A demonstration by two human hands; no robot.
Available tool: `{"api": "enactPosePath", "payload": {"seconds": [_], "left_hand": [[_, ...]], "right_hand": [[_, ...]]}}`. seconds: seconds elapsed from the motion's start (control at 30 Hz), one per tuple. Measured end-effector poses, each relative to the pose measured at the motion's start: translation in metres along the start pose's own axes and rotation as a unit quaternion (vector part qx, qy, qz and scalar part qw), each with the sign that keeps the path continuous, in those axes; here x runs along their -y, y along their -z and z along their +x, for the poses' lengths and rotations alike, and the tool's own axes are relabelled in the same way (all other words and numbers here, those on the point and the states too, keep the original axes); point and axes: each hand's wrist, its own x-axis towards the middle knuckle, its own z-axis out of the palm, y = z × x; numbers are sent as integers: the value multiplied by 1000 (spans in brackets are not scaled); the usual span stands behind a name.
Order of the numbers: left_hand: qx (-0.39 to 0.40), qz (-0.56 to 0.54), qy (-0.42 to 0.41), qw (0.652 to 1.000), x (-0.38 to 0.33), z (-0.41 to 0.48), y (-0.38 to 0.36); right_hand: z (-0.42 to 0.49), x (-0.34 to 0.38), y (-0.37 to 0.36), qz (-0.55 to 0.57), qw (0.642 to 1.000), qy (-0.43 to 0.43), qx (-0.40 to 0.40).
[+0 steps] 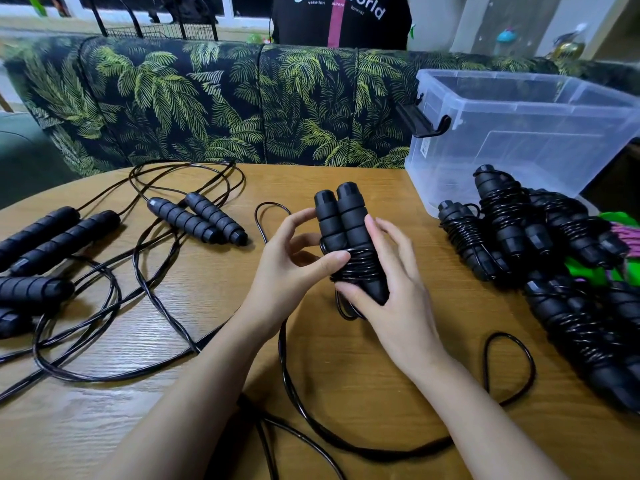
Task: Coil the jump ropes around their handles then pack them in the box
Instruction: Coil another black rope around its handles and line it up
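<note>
A pair of black foam jump-rope handles (341,220) stands upright above the wooden table (194,320), side by side, with several turns of black rope (356,263) wound round their lower half. My right hand (391,289) grips the handles from the right and below. My left hand (294,258) pinches the coiled rope with thumb and fingers at the left side. The loose rest of this rope (509,368) loops over the table toward me. A clear plastic box (526,133) stands at the back right.
Several uncoiled ropes with black handles (197,218) lie tangled on the left of the table. Coiled rope bundles (502,220) are piled at the right, beside green and pink items (620,237). A leaf-patterned sofa back (207,102) and a person in a black shirt (341,19) are behind.
</note>
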Motion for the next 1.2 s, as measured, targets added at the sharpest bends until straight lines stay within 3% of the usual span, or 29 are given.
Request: {"api": "enactPosePath", "payload": {"seconds": [0.2,0.4,0.53,1.0,1.2], "left_hand": [[29,-21,-5,999,-2,1,4],[-19,7,-12,1000,0,0,0],[-7,11,-9,1000,-1,0,-1],[42,-29,20,998,-3,0,2],[13,-29,15,999,-6,-3,-6]], "right_hand": [[2,-4,1,73,997,-3,-11],[-4,7,-1,-96,995,3,25],[-4,8,-1,-131,991,2,12],[2,-4,1,67,996,-66,-3],[0,1,-3,-145,988,-58,-6]]}}
